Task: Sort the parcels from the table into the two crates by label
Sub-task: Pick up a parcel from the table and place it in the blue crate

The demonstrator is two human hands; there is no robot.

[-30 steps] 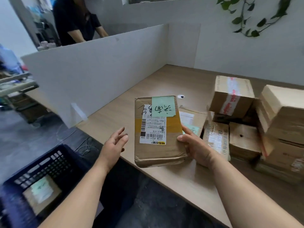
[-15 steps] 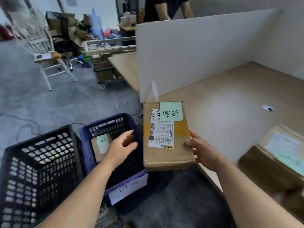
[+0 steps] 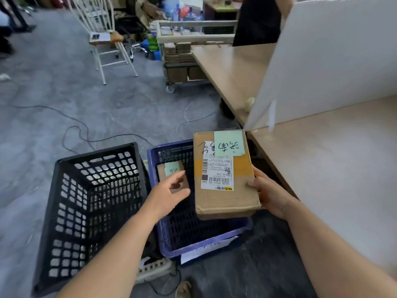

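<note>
My right hand (image 3: 269,195) grips the right edge of a brown cardboard parcel (image 3: 223,194) that bears a white shipping label and a green handwritten note. The parcel hangs above the right part of the blue crate (image 3: 199,244) on the floor. My left hand (image 3: 169,191) hovers over that crate with loosely spread fingers, a little left of the parcel and not touching it. Inside the blue crate lies a smaller parcel with a green note (image 3: 171,171), partly hidden by my left hand. A black crate (image 3: 64,211) stands to its left with no parcels visible inside.
The wooden table (image 3: 333,168) runs along the right, with a white divider board (image 3: 333,61) standing on it. A power strip (image 3: 154,269) and cables lie on the grey floor by the crates. A white chair (image 3: 105,37) and a loaded cart (image 3: 182,61) stand further back.
My view has swung left from the table toward the floor. My right hand has carried the parcel off the table edge to above the blue crate, with my left hand moving alongside.
</note>
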